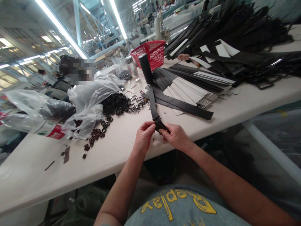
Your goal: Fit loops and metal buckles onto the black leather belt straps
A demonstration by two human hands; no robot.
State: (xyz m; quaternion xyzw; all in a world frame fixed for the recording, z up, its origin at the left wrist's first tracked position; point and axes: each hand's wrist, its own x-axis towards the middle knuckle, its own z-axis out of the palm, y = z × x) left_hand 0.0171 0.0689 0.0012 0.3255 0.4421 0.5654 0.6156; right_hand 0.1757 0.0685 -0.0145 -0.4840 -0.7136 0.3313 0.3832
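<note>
A black belt strap [153, 105] runs back from my hands across the table. My left hand [145, 134] pinches its near end from the left, thumb and forefinger together. From the other side my right hand [176, 135] grips the same end, fingers curled round it. Just above the fingers a dark loop or fitting crosses the strap; its exact form is too small to tell. Flat black strips [183, 105] lie to the right of the strap. Metal buckles [138, 105] are heaped to the left, beside a pile of black rings [116, 103].
Brown loops [96, 135] lie scattered at the left, near clear plastic bags [87, 100] and a plastic bottle [50, 129]. Behind the strap stand a black cylinder [146, 69], a glass jar [131, 67] and a red basket [158, 56]. More black straps [225, 34] are piled at the right.
</note>
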